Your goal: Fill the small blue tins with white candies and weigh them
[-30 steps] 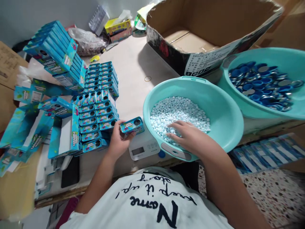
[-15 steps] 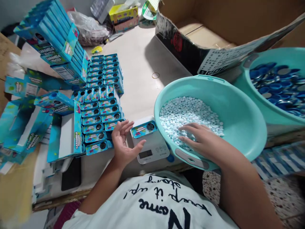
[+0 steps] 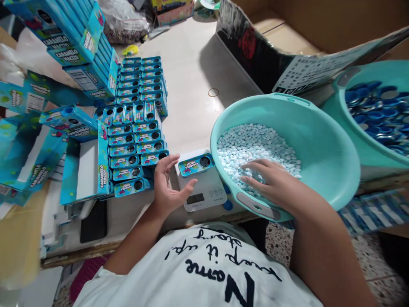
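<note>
Beside a white digital scale (image 3: 207, 194), my left hand (image 3: 168, 187) is open, palm up with the fingers apart and nothing in it. On the scale's plate lies a small blue "Caramelo Macizo" candy tin (image 3: 196, 165) with a dark round spot at one end. My right hand (image 3: 271, 181) reaches into a turquoise basin (image 3: 322, 128), its fingers spread and resting on pale blue candies (image 3: 255, 138). Whether any candies sit under its palm is hidden. The scale's display shows digits too blurred to read surely.
Rows of matching tins (image 3: 137, 115) stand left of the scale. Behind them rise stacked blue display boxes (image 3: 73, 47), with an open box (image 3: 84, 170) nearer. A second basin (image 3: 338, 100) of blue caps adjoins a large cardboard box (image 3: 255, 55). A black phone (image 3: 93, 221) lies at front left.
The whole view has shifted a little, so the table's things sit higher in the picture. My left hand's fingers have curled slightly inward. The scale's display now shows different digits.
</note>
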`<state>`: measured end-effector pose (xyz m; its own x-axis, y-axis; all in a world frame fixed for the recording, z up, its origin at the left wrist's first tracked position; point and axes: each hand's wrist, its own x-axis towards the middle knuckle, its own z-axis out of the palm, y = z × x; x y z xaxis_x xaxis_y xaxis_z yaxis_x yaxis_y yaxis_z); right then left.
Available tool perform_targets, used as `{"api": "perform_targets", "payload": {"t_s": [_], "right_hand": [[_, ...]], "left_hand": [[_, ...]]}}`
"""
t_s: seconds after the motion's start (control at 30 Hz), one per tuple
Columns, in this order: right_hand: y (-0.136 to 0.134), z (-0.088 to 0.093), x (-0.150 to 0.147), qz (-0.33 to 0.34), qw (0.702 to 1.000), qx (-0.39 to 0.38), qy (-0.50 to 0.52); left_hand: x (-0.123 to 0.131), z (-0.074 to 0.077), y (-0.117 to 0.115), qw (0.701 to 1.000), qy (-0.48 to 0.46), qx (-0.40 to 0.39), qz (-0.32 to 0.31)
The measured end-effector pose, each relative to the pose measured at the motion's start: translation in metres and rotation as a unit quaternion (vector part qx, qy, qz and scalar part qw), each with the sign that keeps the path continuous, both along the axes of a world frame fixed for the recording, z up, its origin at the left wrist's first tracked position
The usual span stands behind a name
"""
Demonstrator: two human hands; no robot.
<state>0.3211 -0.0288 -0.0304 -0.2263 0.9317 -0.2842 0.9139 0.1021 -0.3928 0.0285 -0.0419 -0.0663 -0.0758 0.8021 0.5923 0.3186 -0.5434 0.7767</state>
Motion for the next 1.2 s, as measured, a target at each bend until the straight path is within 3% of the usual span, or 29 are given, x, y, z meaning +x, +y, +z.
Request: {"api": "perform_targets", "payload": {"t_s": [0.27, 0.57, 0.83, 1.2], "right_hand": [[0.001, 0.003, -0.002, -0.008, 1.0, -0.015, -0.014], [0.002, 0.003, 0.0, 0.013, 1.0, 0.017, 0.003], [0.005, 0.01, -0.005, -0.026, 1.0, 0.0, -0.013], [0.003, 0.013, -0.012, -0.029, 0.996, 0.065, -0.047]], "left_hand": [[-0.002, -0.001, -0.001, 1.0, 0.001, -0.002, -0.007], [-0.004, -0.003, -0.001, 0.999, 0.033, -0.006, 0.009], [-0.004, 0.0, -0.001, 1.0, 0.019, 0.011, 0.022], [-0.008, 0.004, -0.003, 0.995, 0.05, 0.028, 0.078]]}}
